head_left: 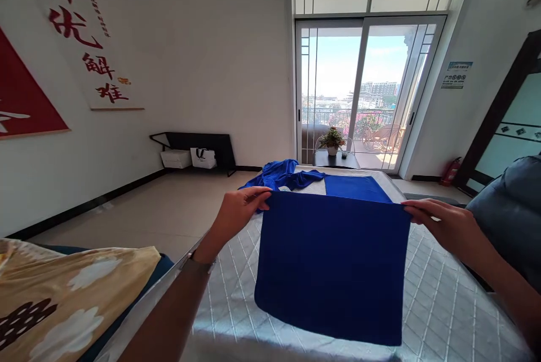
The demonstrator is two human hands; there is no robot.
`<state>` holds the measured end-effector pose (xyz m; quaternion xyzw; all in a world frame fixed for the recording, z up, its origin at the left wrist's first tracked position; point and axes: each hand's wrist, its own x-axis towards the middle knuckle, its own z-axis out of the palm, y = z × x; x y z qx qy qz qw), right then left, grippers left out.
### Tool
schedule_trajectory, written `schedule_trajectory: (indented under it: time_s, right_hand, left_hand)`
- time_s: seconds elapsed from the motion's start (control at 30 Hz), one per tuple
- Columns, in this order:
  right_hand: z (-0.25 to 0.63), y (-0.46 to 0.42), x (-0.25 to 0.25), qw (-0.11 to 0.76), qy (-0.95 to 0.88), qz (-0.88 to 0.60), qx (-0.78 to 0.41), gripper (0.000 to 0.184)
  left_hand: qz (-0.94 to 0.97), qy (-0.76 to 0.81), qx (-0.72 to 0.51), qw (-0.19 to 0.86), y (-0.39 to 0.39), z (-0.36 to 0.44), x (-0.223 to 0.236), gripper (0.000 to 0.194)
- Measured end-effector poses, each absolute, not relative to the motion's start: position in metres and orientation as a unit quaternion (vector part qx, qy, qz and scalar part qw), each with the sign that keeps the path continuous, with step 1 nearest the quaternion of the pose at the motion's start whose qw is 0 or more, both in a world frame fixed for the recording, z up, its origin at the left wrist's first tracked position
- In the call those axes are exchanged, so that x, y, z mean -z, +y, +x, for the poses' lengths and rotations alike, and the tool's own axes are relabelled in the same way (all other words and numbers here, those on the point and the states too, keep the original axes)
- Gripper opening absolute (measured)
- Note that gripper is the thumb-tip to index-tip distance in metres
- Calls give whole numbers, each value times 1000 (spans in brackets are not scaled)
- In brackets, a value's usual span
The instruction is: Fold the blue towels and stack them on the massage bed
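Note:
A blue cloth [332, 260] hangs in front of me over the quilted grey bed cover [439, 305], held up by its top edge. My left hand [239, 210] pinches the cloth's top left corner. At the top right corner my right hand [443, 225] grips the same edge. Beyond the held cloth, a flat folded blue piece [355, 187] lies on the bed, and a crumpled blue garment [281, 175] sits at the far left of the bed.
A yellow patterned fabric [63, 294] lies at the lower left. A grey cushion [511, 210] is at the right. A small dark table with a potted plant [332, 141] stands before the glass balcony door [363, 91]. White bags [203, 157] sit by the left wall.

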<state>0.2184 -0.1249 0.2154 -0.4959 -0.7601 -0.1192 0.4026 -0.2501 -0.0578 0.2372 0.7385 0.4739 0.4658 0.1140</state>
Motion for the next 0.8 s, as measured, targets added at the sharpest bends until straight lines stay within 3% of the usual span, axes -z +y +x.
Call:
schedule_trajectory:
  time_s: [0.2, 0.4, 0.53, 0.8]
  right_hand:
    - [220, -75, -245, 403, -753, -508, 114, 52]
    - [205, -88, -239, 447, -704, -510, 211, 43]
    - [188, -116, -173, 443, -717, -508, 179, 31]
    - [176, -162, -11, 374, -782, -498, -26, 29]
  left_hand:
    - [703, 452, -516, 185, -7, -239, -257, 44]
    - [681, 428, -587, 96, -18, -238, -250, 42]
    - [678, 464, -559, 112, -49, -247, -198, 39]
    - [672, 601, -336, 273, -105, -254, -65, 48]
